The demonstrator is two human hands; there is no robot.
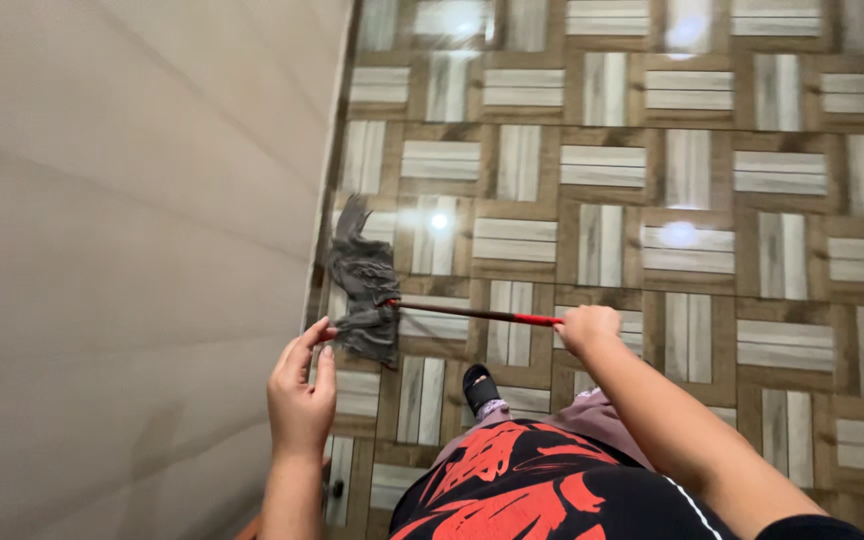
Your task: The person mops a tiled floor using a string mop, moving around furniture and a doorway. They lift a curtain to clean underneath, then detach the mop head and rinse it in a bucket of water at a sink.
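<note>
The mop lies left of centre in the frame, its limp grey cloth head bunched against the foot of the wall, with one thin red-and-dark handle running right across the floor. The right hand is clenched around the handle's near end. The left hand hangs with fingers together and straight, gripping nothing, its tips just beside the lower edge of the cloth; I cannot tell whether they touch it. The wall is plain, smooth beige and fills the whole left of the frame, so the mop has no room that way. Rightward and toward the top the glossy floor spreads open, a basket-weave of brown and pale striped squares with a few light glares. One dark sandalled foot stands just below the handle, at lower centre.
</note>
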